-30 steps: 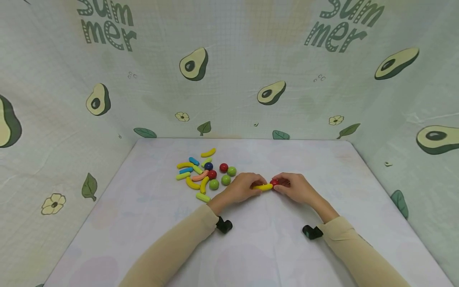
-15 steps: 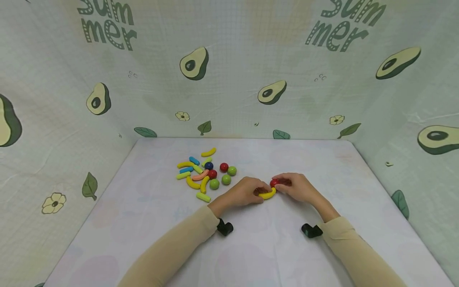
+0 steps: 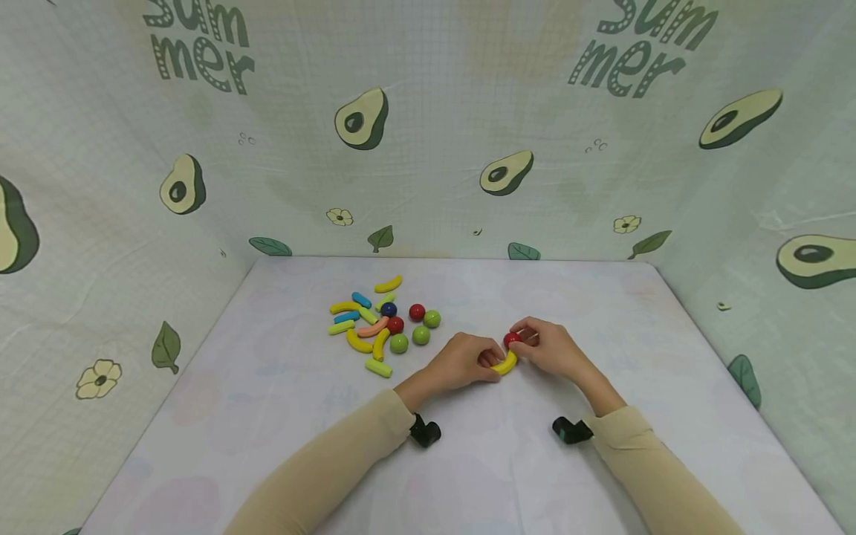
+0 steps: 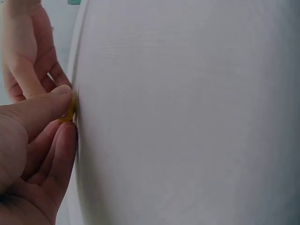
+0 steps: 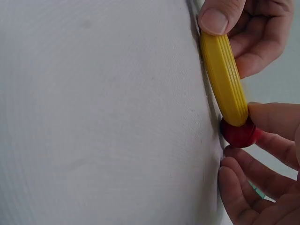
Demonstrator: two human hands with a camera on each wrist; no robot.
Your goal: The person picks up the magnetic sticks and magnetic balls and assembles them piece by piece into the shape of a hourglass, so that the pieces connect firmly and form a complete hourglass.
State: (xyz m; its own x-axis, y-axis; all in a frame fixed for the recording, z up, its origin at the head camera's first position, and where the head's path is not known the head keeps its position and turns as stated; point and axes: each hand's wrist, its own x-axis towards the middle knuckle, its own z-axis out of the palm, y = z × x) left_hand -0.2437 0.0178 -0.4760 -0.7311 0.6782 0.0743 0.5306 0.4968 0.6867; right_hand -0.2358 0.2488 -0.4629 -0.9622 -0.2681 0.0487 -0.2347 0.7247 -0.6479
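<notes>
My left hand (image 3: 466, 360) pinches one end of a yellow curved stick (image 3: 506, 363) between thumb and fingers. Lengthwise ridges show on this stick (image 5: 222, 77) in the right wrist view, and its other end meets a red ball (image 5: 239, 134). Around that red ball (image 3: 512, 339) curl the fingers of my right hand (image 3: 550, 348), its thumb right at the joint between ball and stick. Both pieces are low over the white tabletop (image 3: 468, 461). From the left wrist view, only a bit of the yellow stick (image 4: 69, 112) shows past the left thumb.
Left of my hands lies a loose group of pieces: yellow curved sticks (image 3: 360, 342), short light green sticks (image 3: 379, 368), blue sticks (image 3: 348, 317), a salmon curved stick (image 3: 373, 328), green balls (image 3: 421, 335), red balls (image 3: 417, 312) and a dark blue ball (image 3: 388, 309). A patterned curtain (image 3: 428, 193) hangs behind.
My left hand has moved right and nearer the body, swinging the yellow stick from the red ball's left side to below it. The right hand stays nearly in place at the ball.
</notes>
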